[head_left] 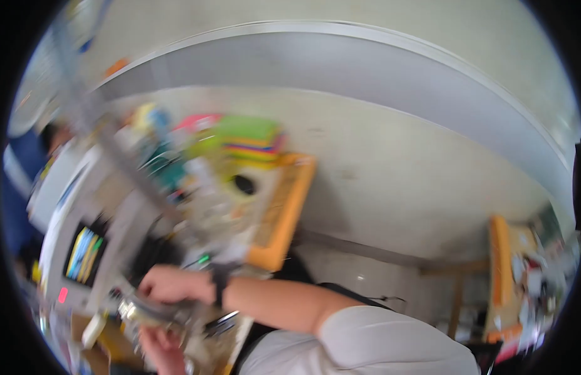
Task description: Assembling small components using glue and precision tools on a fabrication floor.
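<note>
Workshop: cluttered bench (294, 215), machine (120, 232) (lit screen (85, 255)).

Blur smears the shiny part (154, 317) and the screen (85, 255).

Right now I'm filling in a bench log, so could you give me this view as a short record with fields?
Right hand: at a curved metal part; grip blurred
Left hand: just below that part in the picture; contact unclear
Worn: dark band on the right wrist
Machine: pale housing with a lit screen, left of the right hand
Table: orange edge; colourful stack and black object on it
Picture: motion-blurred
</note>
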A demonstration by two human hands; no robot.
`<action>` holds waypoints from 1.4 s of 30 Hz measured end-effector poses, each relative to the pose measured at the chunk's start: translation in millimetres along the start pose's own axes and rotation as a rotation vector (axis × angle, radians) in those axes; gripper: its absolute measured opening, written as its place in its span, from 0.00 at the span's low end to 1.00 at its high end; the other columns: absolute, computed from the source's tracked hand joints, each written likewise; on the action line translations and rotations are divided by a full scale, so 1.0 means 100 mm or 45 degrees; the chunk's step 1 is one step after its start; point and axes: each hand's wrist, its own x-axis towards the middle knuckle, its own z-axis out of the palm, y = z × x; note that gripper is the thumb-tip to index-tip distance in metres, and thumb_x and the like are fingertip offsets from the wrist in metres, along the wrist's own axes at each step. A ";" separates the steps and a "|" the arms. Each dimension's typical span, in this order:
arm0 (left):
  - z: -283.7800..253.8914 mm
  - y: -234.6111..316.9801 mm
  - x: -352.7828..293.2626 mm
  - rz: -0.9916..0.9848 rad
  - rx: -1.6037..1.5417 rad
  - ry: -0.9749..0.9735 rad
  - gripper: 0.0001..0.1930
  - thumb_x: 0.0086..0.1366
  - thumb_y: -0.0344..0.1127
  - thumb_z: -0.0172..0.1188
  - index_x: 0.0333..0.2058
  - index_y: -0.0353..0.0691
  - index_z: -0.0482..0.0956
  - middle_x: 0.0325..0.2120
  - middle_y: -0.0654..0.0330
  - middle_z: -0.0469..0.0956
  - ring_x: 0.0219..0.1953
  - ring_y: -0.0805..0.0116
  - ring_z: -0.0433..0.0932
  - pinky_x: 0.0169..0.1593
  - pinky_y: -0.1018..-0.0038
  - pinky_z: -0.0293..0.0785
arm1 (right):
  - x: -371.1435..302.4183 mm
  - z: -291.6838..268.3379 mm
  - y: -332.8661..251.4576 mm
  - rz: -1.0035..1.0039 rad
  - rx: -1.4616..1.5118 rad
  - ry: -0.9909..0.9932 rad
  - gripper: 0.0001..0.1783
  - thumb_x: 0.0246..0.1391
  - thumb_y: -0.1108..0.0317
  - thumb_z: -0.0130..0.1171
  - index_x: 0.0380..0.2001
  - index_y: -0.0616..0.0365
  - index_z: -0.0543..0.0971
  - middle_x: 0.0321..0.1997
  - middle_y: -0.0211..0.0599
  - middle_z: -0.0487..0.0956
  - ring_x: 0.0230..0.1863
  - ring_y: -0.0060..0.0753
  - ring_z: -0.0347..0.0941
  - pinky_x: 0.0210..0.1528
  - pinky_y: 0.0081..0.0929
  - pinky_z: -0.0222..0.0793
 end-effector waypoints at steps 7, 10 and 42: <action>0.41 0.04 -0.27 -0.154 -0.257 -0.276 0.10 0.80 0.47 0.51 0.41 0.51 0.74 0.13 0.73 0.61 0.15 0.78 0.59 0.24 0.76 0.57 | -0.01 -0.06 -0.12 0.317 0.272 -0.112 0.12 0.59 0.71 0.64 0.43 0.66 0.88 0.37 0.32 0.87 0.36 0.20 0.80 0.41 0.23 0.76; 0.47 0.12 -0.40 -0.180 -0.417 -0.248 0.09 0.79 0.44 0.51 0.40 0.48 0.73 0.15 0.72 0.62 0.17 0.78 0.59 0.25 0.76 0.55 | -0.17 0.01 -0.09 0.357 0.571 0.001 0.15 0.67 0.68 0.60 0.52 0.64 0.85 0.43 0.33 0.87 0.41 0.20 0.81 0.46 0.21 0.76; -0.64 0.71 -0.38 1.209 1.751 0.029 0.07 0.56 0.25 0.67 0.32 0.39 0.77 0.18 0.59 0.72 0.22 0.54 0.70 0.32 0.61 0.67 | -0.49 0.06 -0.03 -0.237 -0.826 0.697 0.08 0.60 0.79 0.65 0.43 0.62 0.83 0.23 0.23 0.73 0.26 0.14 0.67 0.30 0.16 0.63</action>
